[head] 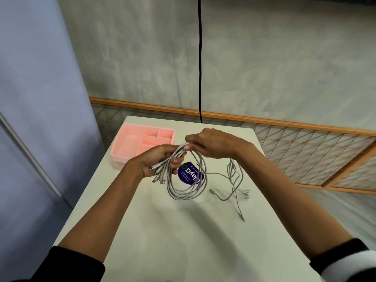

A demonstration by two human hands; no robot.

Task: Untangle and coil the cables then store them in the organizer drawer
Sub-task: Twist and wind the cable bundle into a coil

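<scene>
A bundle of grey-white cables (188, 186) hangs in loose loops above the white table (183, 231). My left hand (157, 159) grips the bundle near several connector ends that stick out below the palm. My right hand (211, 142) pinches the top of the loops just right of the left hand. More cable strands (235, 180) trail down from under my right wrist onto the table, blurred. The pink organizer drawer (122, 147) with several compartments sits at the table's far left corner; no cable shows in it.
A round dark blue sticker (188, 174) lies on the table behind the loops. A black cord (200, 58) hangs straight down at the table's far edge. A wood-framed lattice screen (305, 151) stands to the right, a blue panel on the left.
</scene>
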